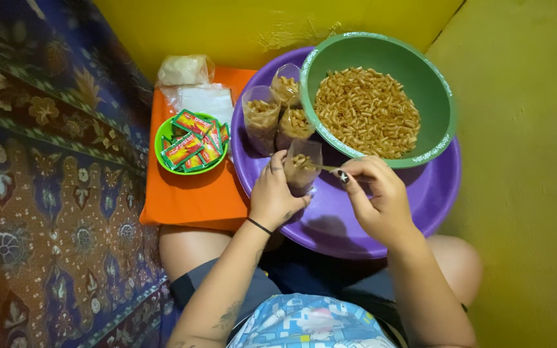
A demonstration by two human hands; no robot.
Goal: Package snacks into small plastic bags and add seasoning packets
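My left hand [274, 195] grips a small clear plastic bag [303, 169] partly filled with tan snack pieces, held upright over the purple basin [430, 193]. My right hand [374, 196] holds a thin spoon [320, 167] whose tip reaches into the bag's mouth. A green bowl [443, 109] full of the same tan snack pieces [367, 111] rests in the basin, just beyond my right hand. Three filled clear bags [276, 109] stand in the basin to the left of the bowl.
An orange tray [191, 200] lies left of the basin. On it sit a small green bowl [160, 138] of red-and-green sachets [195, 138] and a stack of clear plastic bags [201, 96]. Patterned cloth covers the left; yellow walls are behind and right.
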